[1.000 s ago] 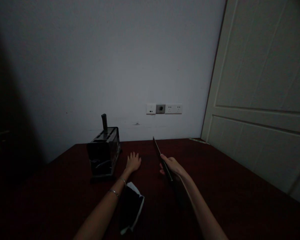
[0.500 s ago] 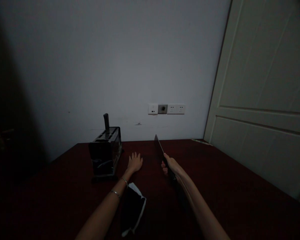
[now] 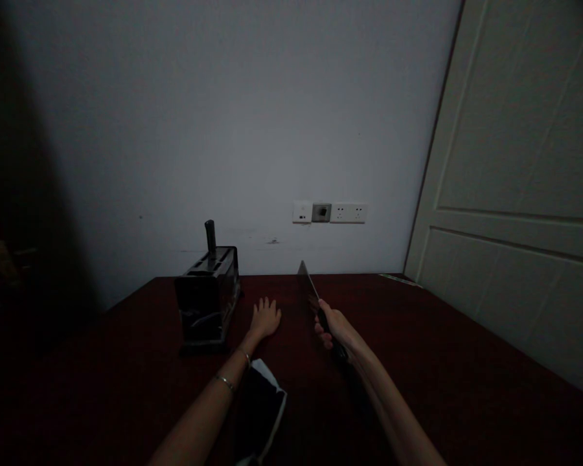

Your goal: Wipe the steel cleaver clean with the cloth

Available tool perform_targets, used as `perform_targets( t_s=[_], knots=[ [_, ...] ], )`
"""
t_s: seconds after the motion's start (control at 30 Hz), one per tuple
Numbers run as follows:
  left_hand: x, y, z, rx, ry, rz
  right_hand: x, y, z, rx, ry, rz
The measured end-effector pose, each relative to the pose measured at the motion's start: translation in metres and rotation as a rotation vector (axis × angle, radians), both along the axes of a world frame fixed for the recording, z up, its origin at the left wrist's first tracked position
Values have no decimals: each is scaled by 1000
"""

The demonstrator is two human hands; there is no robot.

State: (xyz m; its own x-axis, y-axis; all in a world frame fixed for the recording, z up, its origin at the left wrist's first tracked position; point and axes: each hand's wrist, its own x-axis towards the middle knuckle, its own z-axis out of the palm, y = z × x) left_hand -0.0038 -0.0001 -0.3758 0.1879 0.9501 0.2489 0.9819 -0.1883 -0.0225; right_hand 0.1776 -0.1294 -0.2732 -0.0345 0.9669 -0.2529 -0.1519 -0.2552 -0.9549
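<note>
My right hand [image 3: 334,325] is wrapped round the black handle of a cleaver [image 3: 309,279], whose broad metal blade points away from me with its tip toward the wall. Flat on the dark red table [image 3: 418,362] lies my left hand [image 3: 265,317], fingers spread, holding nothing. Left of that hand stands a black knife block [image 3: 206,304] with slots in its top, and one black-handled knife [image 3: 210,238] sticks up out of it. A dark piece with white edges [image 3: 262,408], perhaps cloth, is beside my left forearm; I cannot make out its kind.
A pale wall with a row of sockets and switches [image 3: 329,213] rises behind the table. At the right is a light panelled door [image 3: 519,246]. A thin flat strip [image 3: 401,280] lies at the table's far right corner. The left side is very dark.
The whole view has shifted slightly, so the wall and sockets sit a little further right. The cleaver stays in my right hand, its blade tilted a little differently. My left hand stays flat.
</note>
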Motion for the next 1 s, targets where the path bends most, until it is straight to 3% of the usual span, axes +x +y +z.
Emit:
perform_targets(
  t_s=[0.4, 0.67, 0.83, 1.0],
  knots=[
    [-2, 3, -1, -26, -38, -7, 12, 0, -5, 45, 60, 8],
    [0, -2, 6, -69, -117, -7, 11, 4, -14, 12, 149, 41],
    [-2, -5, 21, -159, -192, 20, 12, 4, -22, -31, 204, 51],
    [-2, -9, 52, -236, -231, -5, 16, 5, -27, -44, 230, 26]
  ],
)
